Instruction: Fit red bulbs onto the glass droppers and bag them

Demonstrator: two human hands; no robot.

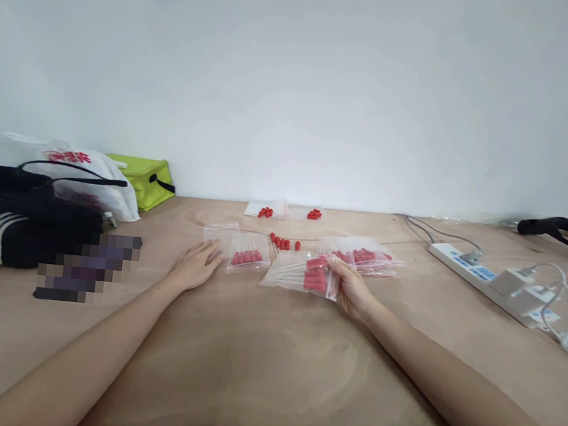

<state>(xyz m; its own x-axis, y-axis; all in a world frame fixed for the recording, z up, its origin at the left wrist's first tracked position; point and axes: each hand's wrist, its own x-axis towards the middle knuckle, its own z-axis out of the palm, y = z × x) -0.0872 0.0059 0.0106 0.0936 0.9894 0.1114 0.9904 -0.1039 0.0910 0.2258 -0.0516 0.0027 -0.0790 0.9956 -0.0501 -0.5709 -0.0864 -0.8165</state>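
My right hand [351, 290] pinches the end of a clear zip bag [288, 272] that holds several white sticks with red bulb ends. My left hand [196, 265] lies flat on the table, fingers spread, its fingertips at a flat clear bag [220, 231]. Between the hands lies another bag [246, 255] of red-ended pieces. Several loose red bulbs [286, 244] sit just behind it. More filled bags [360, 254] are stacked behind my right hand.
Two small bags with red pieces [265, 212] [315, 214] lie near the wall. A white power strip [488, 283] with chargers and cables is at right, a black object [554, 227] behind it. Black bag [32, 222], white plastic bag [91, 181], green bag [146, 180] and a pixelated object [90, 268] stand left.
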